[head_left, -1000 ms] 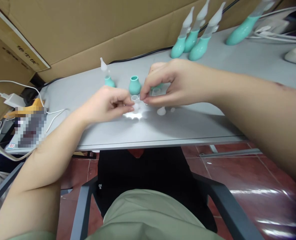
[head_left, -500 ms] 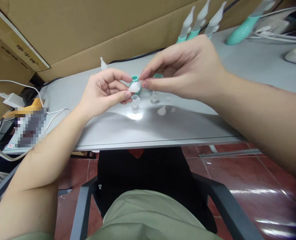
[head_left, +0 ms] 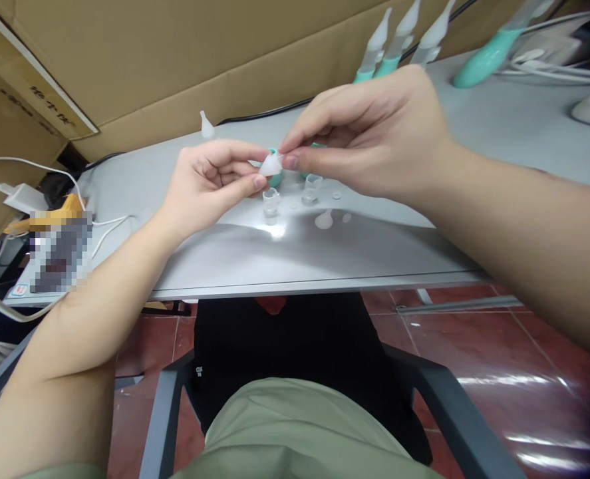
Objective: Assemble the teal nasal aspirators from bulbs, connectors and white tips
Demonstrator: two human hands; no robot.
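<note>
My left hand [head_left: 215, 176] is closed in a pinch on a white soft nozzle tip [head_left: 271, 165], its wide end turned to the right. At that end my right hand [head_left: 359, 136] pinches a small translucent piece [head_left: 281, 158], mostly hidden by the fingertips. Behind the nozzle tip stands a teal bulb [head_left: 276, 179], partly covered. Below the hands are a clear cup-like tube [head_left: 271, 201] and a second clear tube [head_left: 310, 189]. Another white nozzle tip [head_left: 324, 219] lies on the table beside a small white disc [head_left: 346, 218] and a small ring [head_left: 336, 195].
Several assembled teal nasal aspirators [head_left: 374, 53] stand at the back right, near one lying tilted [head_left: 489, 60]. A white nozzle tip [head_left: 207, 125] stands at the back left. Cardboard [head_left: 199, 60] walls the grey table [head_left: 275, 266]. A charger [head_left: 25, 199] and cables lie left.
Both hands have risen slightly, and the nozzle tip has tilted its wide end further toward the right fingertips. The loose parts on the table have stayed put.
</note>
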